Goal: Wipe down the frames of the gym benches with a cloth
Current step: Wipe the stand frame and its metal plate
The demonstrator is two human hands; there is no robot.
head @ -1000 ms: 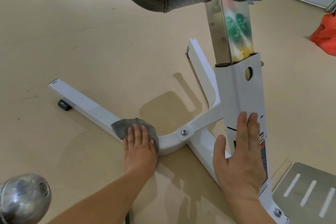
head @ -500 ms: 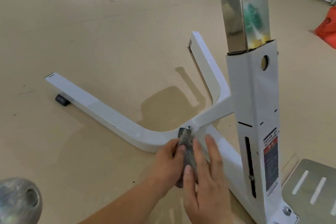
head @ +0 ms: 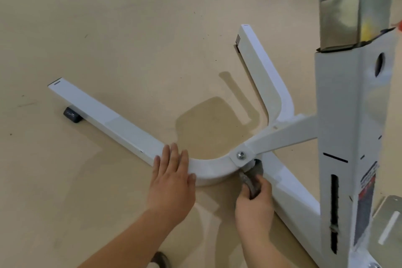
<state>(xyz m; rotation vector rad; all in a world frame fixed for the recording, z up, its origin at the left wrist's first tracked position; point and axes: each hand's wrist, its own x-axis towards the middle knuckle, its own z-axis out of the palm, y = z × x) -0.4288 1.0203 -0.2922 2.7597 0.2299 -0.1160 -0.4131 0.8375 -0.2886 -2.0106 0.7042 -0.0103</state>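
The left hand (head: 171, 172) rests flat, fingers straight, on the white bench frame (head: 104, 115), likely bracing. The right hand (head: 254, 204), fingers curled, grips the grey cloth (head: 250, 180), pressing it into the joint near the bolt (head: 241, 155).

Only a person's arms are showing, entering from the bottom edge. The left hand (head: 171, 178) and right hand (head: 254, 206) are showing bare. The left forearm (head: 134, 237) and right forearm (head: 274, 254) are also appearing bare along all their visible length. Beneath the left forearm a small dark rounded shape (head: 159, 259) is peeking in, possibly a shoe toe, though it is too cropped to tell.
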